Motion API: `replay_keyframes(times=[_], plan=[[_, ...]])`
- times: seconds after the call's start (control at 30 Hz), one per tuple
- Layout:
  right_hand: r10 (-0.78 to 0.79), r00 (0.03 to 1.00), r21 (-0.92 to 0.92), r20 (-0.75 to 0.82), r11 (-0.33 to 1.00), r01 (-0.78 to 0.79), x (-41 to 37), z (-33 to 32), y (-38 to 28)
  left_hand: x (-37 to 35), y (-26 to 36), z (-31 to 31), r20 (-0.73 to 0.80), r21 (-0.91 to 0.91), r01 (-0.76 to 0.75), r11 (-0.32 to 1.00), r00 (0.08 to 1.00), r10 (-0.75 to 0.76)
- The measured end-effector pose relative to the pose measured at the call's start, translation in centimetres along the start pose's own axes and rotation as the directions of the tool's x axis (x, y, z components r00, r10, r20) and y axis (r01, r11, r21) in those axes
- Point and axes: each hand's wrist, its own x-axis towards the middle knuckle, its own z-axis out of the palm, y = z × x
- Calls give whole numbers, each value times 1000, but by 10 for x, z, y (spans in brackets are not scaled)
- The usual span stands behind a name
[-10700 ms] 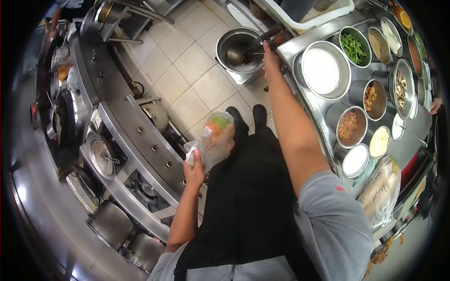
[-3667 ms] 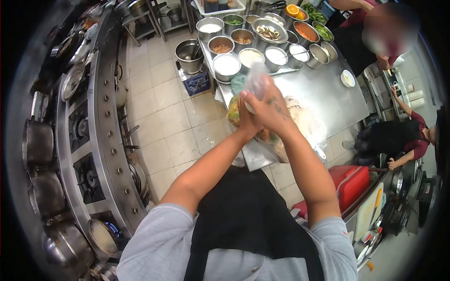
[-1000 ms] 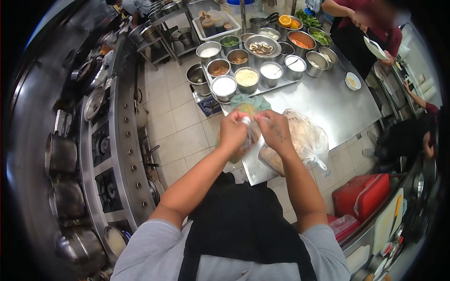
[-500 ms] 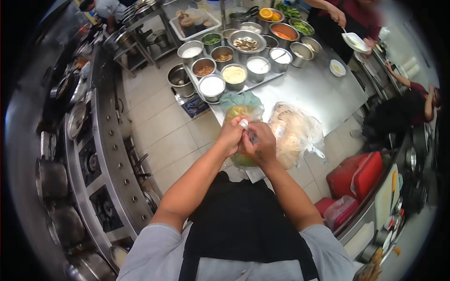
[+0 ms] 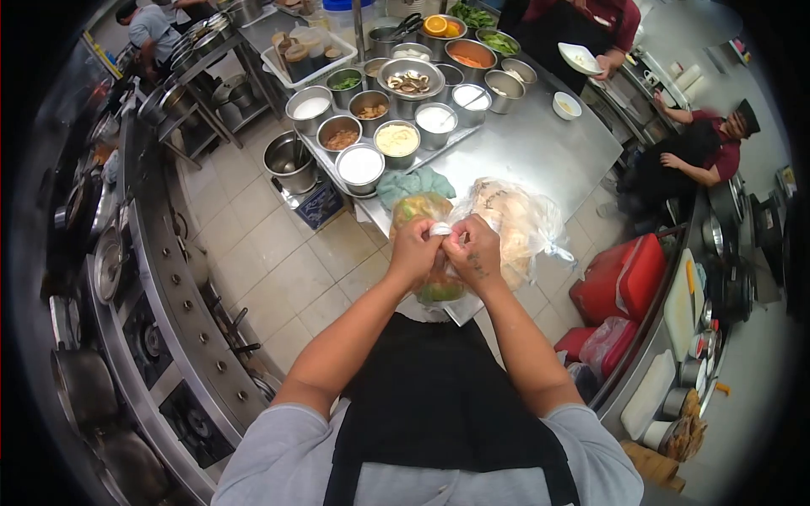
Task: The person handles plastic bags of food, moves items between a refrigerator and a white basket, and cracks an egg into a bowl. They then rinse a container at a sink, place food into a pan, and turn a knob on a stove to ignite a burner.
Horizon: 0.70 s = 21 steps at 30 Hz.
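Observation:
A clear plastic bag (image 5: 440,290) with green and orange contents sits at the near corner of the steel table (image 5: 553,152). Its white, twisted top (image 5: 440,228) is pinched between my two hands. My left hand (image 5: 413,253) grips this top from the left, fingers curled. Facing it, my right hand (image 5: 474,250) is closed on the same gathered plastic, thumb and fingertips together. Just right of my right hand lies a second, knotted plastic bag (image 5: 509,212) with pale contents and dark writing. A green cloth (image 5: 415,186) lies behind the first bag.
Several metal containers of ingredients, including a bowl of sliced mushrooms (image 5: 410,82), crowd a tray at the table's far left. A stove (image 5: 164,354) runs along the left. Red containers (image 5: 618,274) stand at right. Co-workers stand beyond the table, one holding a white dish (image 5: 580,58).
My right hand has shifted from over the bag's neck to face my left hand at the twisted top. The view has turned slightly, and the co-worker at far right has lowered an arm.

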Motion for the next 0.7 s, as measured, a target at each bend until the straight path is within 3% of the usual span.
replay_keyframes(times=[0.03,0.17,0.23,0.27,0.33,0.37,0.43,0.5,0.57,0.63,0.67,0.7], plan=[[-18,1000,10,7,1000,18,0,1,1,-1,-3,-1,-16,69,-86,994,996,87],[8,999,86,40,996,-11,-3,3,13,-6,-7,-6,0,1,-140,990,990,140],[63,993,149,98,986,-77,-3,0,17,-10,0,-12,161,-193,-76,978,981,108],[110,980,211,164,967,-144,-5,-1,19,-9,-1,-17,167,-192,-71,979,980,104],[172,959,303,226,923,-237,-8,2,27,-3,-3,-26,411,-282,46,958,908,77],[219,930,386,296,863,-326,-10,4,31,-2,-5,-27,414,-280,48,959,907,76],[200,945,389,260,874,-292,-11,7,29,4,-7,-31,472,-337,168,927,882,12],[176,959,395,223,883,-254,-14,11,22,7,-8,-25,417,-338,209,918,907,-53],[162,986,115,45,979,-166,-20,11,12,8,-8,-19,363,-347,251,904,924,-117],[88,994,33,58,995,-90,-24,4,1,5,-3,-16,257,-250,284,926,941,-219],[21,996,-48,83,999,-17,-25,-1,-6,4,-1,-16,261,-248,278,928,942,-212],[43,995,-7,92,999,-43,-25,-4,-16,3,1,-15,230,-195,233,953,955,-187]])
